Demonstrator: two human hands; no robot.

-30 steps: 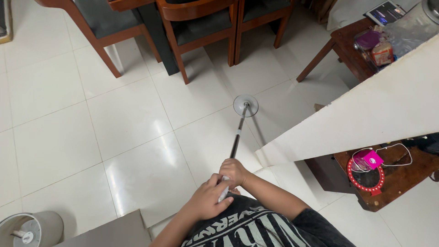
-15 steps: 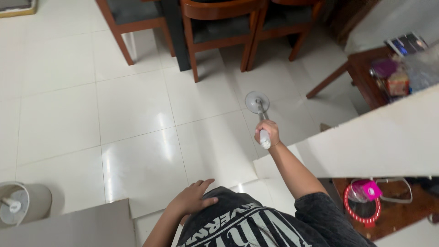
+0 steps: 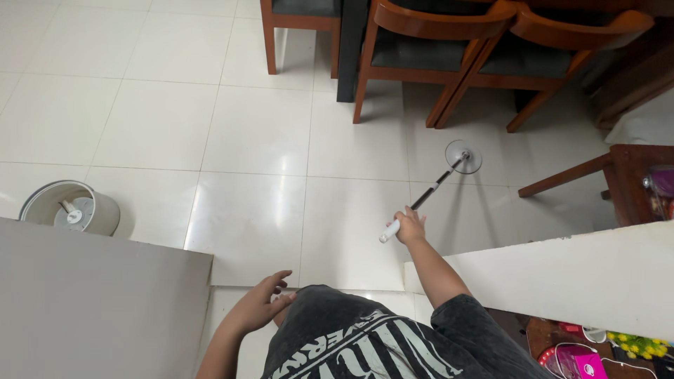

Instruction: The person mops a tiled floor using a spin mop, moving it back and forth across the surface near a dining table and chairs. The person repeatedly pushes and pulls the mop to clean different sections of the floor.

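Observation:
My right hand grips the white end of a long mop pole and is stretched out over the white tiled floor. The pole slants up and right to a round grey disc head resting on the tiles near the chairs. My left hand hangs free beside my dark printed shirt, fingers apart, holding nothing.
Wooden chairs with dark seats and a dark table leg stand ahead. A round grey bucket sits at the left. A grey surface fills the lower left, a white counter the lower right, a brown side table at right.
My left hand let go of the pole and dropped to my side. My right hand reached out with the pole, and the disc head moved right towards the chairs. The view swung left.

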